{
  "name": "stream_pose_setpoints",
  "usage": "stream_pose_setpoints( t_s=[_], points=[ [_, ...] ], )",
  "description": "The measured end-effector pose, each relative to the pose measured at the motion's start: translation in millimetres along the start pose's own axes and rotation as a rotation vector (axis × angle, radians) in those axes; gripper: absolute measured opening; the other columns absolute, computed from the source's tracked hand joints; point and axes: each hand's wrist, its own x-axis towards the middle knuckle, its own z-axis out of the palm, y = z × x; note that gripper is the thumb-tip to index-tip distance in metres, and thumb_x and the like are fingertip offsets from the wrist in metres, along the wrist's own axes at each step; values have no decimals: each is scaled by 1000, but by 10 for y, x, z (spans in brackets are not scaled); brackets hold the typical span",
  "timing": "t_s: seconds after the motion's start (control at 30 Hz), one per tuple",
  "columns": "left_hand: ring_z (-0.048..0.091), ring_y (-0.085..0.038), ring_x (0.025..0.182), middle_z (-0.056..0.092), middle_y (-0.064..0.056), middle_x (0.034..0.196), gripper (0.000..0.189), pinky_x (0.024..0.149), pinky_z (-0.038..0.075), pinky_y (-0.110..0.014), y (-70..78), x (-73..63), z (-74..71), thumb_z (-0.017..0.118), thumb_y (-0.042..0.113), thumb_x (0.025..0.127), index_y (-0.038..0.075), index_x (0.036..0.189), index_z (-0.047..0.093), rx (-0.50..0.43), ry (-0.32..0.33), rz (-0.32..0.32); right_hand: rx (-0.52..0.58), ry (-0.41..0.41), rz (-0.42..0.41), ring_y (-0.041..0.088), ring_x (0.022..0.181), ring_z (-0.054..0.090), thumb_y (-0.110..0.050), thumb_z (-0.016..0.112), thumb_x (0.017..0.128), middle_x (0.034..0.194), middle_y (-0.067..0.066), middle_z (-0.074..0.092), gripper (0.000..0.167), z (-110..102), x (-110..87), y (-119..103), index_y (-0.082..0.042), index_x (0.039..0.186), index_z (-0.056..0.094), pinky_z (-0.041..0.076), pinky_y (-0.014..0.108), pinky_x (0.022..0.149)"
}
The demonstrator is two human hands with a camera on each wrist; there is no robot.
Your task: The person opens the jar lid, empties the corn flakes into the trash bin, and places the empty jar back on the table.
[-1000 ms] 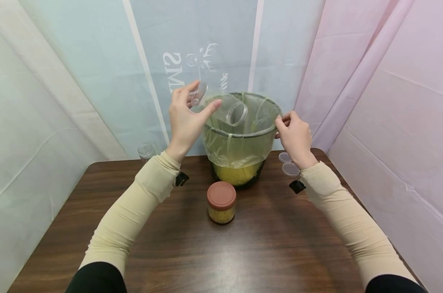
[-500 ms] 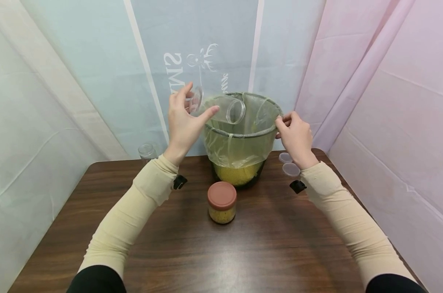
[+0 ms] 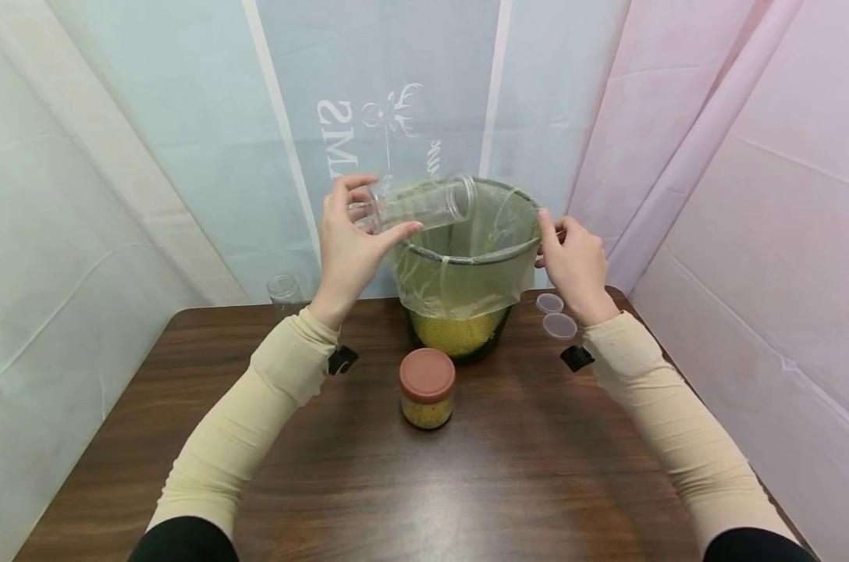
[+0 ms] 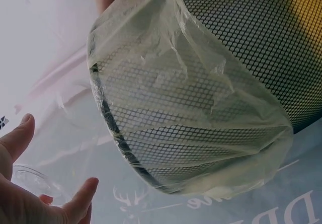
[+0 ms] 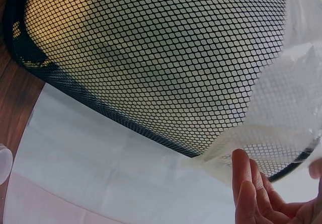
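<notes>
My left hand (image 3: 354, 238) grips the base end of a clear jar (image 3: 424, 204), which lies tilted nearly on its side above the bin, its uncapped mouth facing right. The jar looks see-through, with nothing visible in it. Below is a black wire-mesh bin (image 3: 495, 328) with a pale green bag (image 3: 460, 285) folded over its rim. At the rim's right side, my right hand (image 3: 572, 261) touches the bag's edge. In the right wrist view, fingers (image 5: 244, 176) lie along the outside of the bag, with the thumb apart from them.
A small jar (image 3: 427, 390) with a reddish lid and yellow contents stands before the bin. Another clear jar (image 3: 284, 290) is at the back left, partly behind my left arm. Two clear discs (image 3: 559, 325) lie right of the bin. Fabric walls surround the table (image 3: 523, 484).
The clear jar's mouth has tipped up and the jar now lies closer to level over the bin. My right thumb and fingers have loosened from their pinch at the rim.
</notes>
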Motion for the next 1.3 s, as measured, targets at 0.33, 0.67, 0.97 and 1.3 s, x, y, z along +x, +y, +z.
stream_pose_setpoints(
  t_s=[0.33,0.67,0.97,1.3],
  points=[
    [56,-23,96,59,-11,108,71,91,47,-39,10,-103,-40,89,20,64,6,120,48,5,61,-15,-7,29,-9,5,61,64,-67,20,93,86,2,71,68,-98,-49,28,-17,105,64,45,45,77],
    [60,-27,99,61,-13,111,68,92,50,-37,-11,-170,-52,86,20,67,2,116,43,-87,51,-28,-68,-3,-19,29,90,63,-65,18,94,89,6,72,68,-188,-137,61,-16,103,64,42,51,81],
    [61,-30,104,57,-15,114,58,95,49,-34,117,-275,-94,80,11,75,-5,114,40,-168,57,-52,-106,-27,-28,34,91,62,-64,18,95,88,9,72,68,-161,-221,146,-14,101,64,41,52,79],
    [59,-36,106,57,-25,118,57,98,47,-43,17,-342,-160,72,5,81,0,132,46,-183,61,9,-146,-62,-44,45,102,57,-63,17,96,107,16,66,70,-141,-285,253,-12,108,63,41,58,78]
  ],
)
